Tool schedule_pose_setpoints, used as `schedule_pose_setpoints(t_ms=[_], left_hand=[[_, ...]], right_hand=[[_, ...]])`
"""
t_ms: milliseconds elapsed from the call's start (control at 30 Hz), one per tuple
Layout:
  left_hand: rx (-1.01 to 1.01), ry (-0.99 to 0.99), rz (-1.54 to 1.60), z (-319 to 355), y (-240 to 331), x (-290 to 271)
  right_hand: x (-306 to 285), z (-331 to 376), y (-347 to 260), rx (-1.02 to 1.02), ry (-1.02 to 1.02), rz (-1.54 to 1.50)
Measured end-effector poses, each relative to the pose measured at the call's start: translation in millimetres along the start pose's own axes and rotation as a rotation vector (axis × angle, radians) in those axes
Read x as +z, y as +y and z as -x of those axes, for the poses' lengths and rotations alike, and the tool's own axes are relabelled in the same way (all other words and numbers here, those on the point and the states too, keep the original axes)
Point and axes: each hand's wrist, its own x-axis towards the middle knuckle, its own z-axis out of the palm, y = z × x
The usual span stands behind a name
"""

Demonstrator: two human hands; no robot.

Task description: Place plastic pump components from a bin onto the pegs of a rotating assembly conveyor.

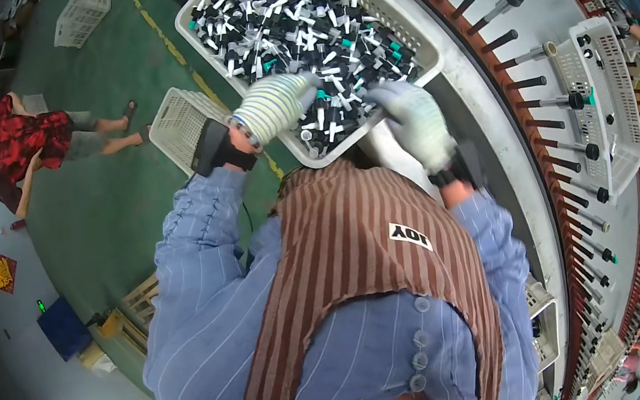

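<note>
A pale plastic crate (435, 61) in front of me is heaped with small plastic parts (287, 20), mostly black with white stems, a few green or clear. My left hand (273, 108), in a striped knit glove, is over the crate's near left part. Its fingers are bunched together at the heap, and anything between them is hidden. At the near right rim is my right hand (417, 125), also gloved and smeared by motion. Its fingertips reach over the parts, but their grip is unclear. Both wrists carry black straps.
On the right, a curved line of upright rods (532, 80) carries tubes and caps. Beyond it stands a white perforated basket (610, 110) with a few parts. Another pale basket (180, 125) is at left on the green floor (116, 89). A person in a red shirt (26, 143) is farther left.
</note>
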Motion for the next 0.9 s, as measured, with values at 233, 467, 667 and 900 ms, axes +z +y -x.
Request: schedule_pose_setpoints(t_ms=[233, 467, 667, 900], left_hand=[[0.216, -0.177, -0.204, -14, -4, 20], [0.012, 0.063, 0.532, -20, -12, 12], [-0.079, -0.004, 1.364, -22, 27, 7], [0.129, -0.127, 1.247, -71, 128, 30]], right_hand=[[65, -90, 27, 0.309, -0.444, 0.013], [44, -71, 57, 0.13, -0.023, 0.138], [0, -20, 45, 0.562, 0.166, -0.961], [-13, 181, 7, 0.809, 0.156, -1.344]])
